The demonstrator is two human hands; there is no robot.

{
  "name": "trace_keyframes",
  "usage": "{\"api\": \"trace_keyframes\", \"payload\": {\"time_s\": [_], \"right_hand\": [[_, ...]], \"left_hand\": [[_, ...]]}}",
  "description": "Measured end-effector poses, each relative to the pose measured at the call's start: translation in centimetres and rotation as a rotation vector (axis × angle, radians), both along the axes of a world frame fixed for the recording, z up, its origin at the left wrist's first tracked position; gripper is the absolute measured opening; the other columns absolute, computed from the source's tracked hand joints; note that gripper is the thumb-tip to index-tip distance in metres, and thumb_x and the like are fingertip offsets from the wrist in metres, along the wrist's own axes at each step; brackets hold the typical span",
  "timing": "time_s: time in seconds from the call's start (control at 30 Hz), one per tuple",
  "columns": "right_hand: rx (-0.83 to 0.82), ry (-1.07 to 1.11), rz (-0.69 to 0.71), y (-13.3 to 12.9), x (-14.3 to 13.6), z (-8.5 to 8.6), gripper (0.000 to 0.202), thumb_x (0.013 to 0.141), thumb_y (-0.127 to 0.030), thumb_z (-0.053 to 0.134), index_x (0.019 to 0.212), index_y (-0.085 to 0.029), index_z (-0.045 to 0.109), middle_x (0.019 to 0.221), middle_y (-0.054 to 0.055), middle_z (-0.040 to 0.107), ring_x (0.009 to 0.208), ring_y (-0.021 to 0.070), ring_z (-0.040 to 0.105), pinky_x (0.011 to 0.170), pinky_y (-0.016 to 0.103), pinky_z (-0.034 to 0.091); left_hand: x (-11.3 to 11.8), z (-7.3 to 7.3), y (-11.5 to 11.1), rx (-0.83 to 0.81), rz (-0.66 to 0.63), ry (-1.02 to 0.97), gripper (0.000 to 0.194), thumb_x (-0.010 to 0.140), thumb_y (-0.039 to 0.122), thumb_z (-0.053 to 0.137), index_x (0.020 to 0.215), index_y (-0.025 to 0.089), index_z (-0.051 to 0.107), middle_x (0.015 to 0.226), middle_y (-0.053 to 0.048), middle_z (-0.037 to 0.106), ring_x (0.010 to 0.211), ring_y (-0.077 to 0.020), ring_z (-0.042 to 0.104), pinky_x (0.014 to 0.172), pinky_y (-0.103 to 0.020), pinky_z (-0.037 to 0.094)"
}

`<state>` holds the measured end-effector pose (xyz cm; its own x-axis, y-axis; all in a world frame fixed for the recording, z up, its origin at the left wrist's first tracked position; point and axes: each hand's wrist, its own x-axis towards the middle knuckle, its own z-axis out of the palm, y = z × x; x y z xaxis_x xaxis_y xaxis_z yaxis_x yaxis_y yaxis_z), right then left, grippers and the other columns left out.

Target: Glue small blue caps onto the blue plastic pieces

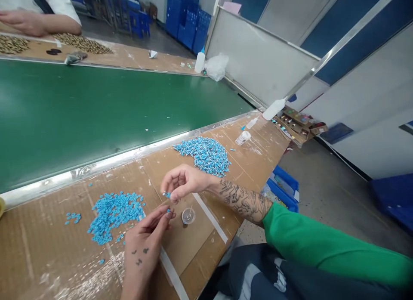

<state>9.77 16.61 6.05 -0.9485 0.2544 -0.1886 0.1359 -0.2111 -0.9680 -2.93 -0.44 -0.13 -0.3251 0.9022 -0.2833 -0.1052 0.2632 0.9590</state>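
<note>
One blue piece — right hand — white tip pointing left.

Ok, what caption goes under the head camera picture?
Left hand and right hand each pinch a tiny blue piece near blue rings.

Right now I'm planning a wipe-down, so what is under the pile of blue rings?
Brown cardboard shows around the pile of blue rings and between the looser ones at its edge. Whatever lies under the dense middle is covered.

Two large blue piles, three white bottles
</note>
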Motion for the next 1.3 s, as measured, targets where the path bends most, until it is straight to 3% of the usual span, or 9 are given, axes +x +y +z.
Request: {"api": "trace_keyframes", "payload": {"time_s": [0.13,0.3,0.37,0.47,0.57,0.73,0.9,1.3], "right_hand": [[-0.073,0.005,0.048,0.3,0.8,-1.1,0.046,0.077,-0.02,0.072,0.119,-0.008,0.058,0.074,0.0,0.068,0.065,0.008,0.065,0.067,0.021,0.053],[-0.12,0.052,0.05,0.4,1.2,-1.9,0.023,0.078,-0.016,0.071,0.098,-0.008,0.063,0.08,0.004,0.07,0.072,0.0095,0.067,0.07,0.021,0.054],[-0.017,0.065,0.039,0.3,1.4,-1.6,0.017,0.08,-0.015,0.069,0.095,-0.008,0.064,0.088,0.007,0.071,0.08,0.0109,0.068,0.078,0.024,0.055],[0.331,0.085,0.101,0.2,1.7,-0.7,0.014,0.087,-0.02,0.065,0.096,-0.009,0.068,0.096,0.011,0.071,0.09,0.0123,0.066,0.086,0.027,0.054],[0.665,0.164,0.223,0.2,1.9,0.3,0.016,0.093,-0.021,0.059,0.097,-0.011,0.07,0.101,0.011,0.07,0.094,0.0108,0.064,0.087,0.023,0.052],[1.032,0.205,0.365,0.1,2.0,1.3,0.022,0.097,-0.016,0.048,0.101,-0.013,0.07,0.1,0.009,0.069,0.095,0.0104,0.061,0.089,0.022,0.05],[1.164,0.227,0.431,0.1,2.1,1.8,0.025,0.098,-0.015,0.044,0.105,-0.011,0.067,0.1,0.008,0.068,0.095,0.0112,0.059,0.09,0.023,0.048],[1.288,0.114,0.467,-0.6,1.9,1.6,0.024,0.098,-0.015,0.044,0.108,-0.015,0.065,0.102,0.007,0.067,0.094,0.0124,0.057,0.086,0.025,0.048]], "left_hand": [[-0.1,0.1,-0.2,-0.034,-0.043,0.058,0.037,0.077,0.047,0.071,0.103,0.02,0.076,0.091,-0.008,0.078,0.07,-0.0185,0.07,0.069,-0.028,0.059],[-0.2,0.0,-0.2,-0.08,-0.045,0.031,0.036,0.074,0.047,0.074,0.098,0.021,0.078,0.092,-0.008,0.078,0.07,-0.0207,0.071,0.067,-0.028,0.06],[-0.2,0.1,-0.1,-0.083,-0.032,0.017,0.034,0.074,0.046,0.074,0.096,0.021,0.078,0.089,-0.007,0.078,0.069,-0.0205,0.071,0.065,-0.028,0.06],[-0.3,0.2,-0.1,-0.079,-0.019,0.019,0.031,0.074,0.045,0.074,0.093,0.021,0.079,0.085,-0.007,0.078,0.062,-0.0187,0.069,0.061,-0.027,0.06],[-0.3,0.2,-0.1,-0.063,-0.028,0.025,0.032,0.075,0.045,0.073,0.095,0.02,0.079,0.083,-0.007,0.077,0.06,-0.0178,0.068,0.06,-0.026,0.059],[-0.2,0.3,0.1,-0.048,-0.029,0.023,0.034,0.073,0.046,0.073,0.096,0.021,0.079,0.083,-0.007,0.078,0.059,-0.0172,0.067,0.058,-0.025,0.059],[0.0,0.7,0.3,-0.051,-0.01,-0.001,0.032,0.071,0.046,0.075,0.09,0.021,0.079,0.083,-0.007,0.078,0.059,-0.0186,0.069,0.058,-0.026,0.06],[-0.2,0.2,0.0,-0.038,-0.007,0.016,0.031,0.074,0.046,0.073,0.093,0.022,0.079,0.081,-0.005,0.078,0.058,-0.0165,0.067,0.058,-0.024,0.058]]}}
